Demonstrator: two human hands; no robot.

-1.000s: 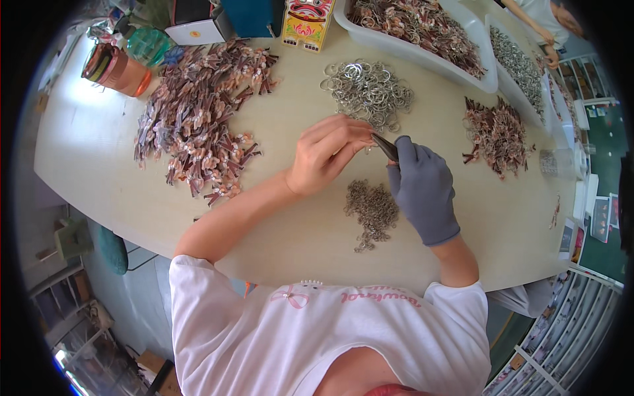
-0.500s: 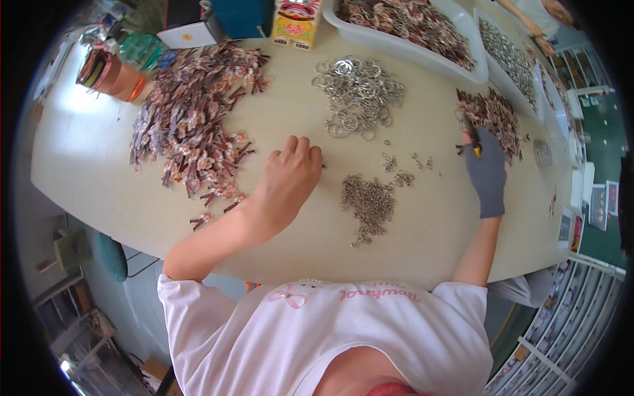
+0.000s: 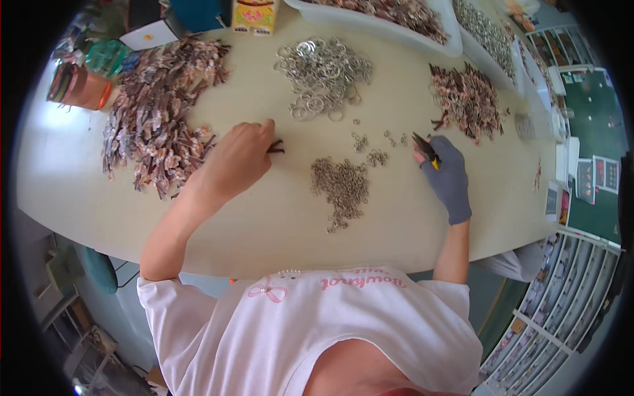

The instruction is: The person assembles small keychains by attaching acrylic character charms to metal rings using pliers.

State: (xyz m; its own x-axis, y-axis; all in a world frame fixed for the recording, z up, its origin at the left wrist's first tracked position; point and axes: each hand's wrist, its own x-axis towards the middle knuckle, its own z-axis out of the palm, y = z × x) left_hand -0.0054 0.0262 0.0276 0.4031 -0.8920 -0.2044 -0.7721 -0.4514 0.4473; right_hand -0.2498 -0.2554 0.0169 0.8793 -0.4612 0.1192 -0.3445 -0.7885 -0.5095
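beside the brown heap [image 3: 157, 122], your left hand [image 3: 241, 153] pinches a dark ribbon piece [image 3: 276, 148]; leave its tips exposed. past the small rings [image 3: 340, 187], your gloved right hand [image 3: 450, 175] grasps pliers [image 3: 426, 150]; hold their nose clear of the table [image 3: 396, 228].

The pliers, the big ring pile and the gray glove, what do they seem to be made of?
Pliers: probably steel, since the jaws look dark and hard; the yellow part may be plastic.
Big ring pile: likely metal, polished or plated, given its silvery glints.
Gray glove: apparently thin stretch fabric, matte and close-fitting; the fiber can't be told.
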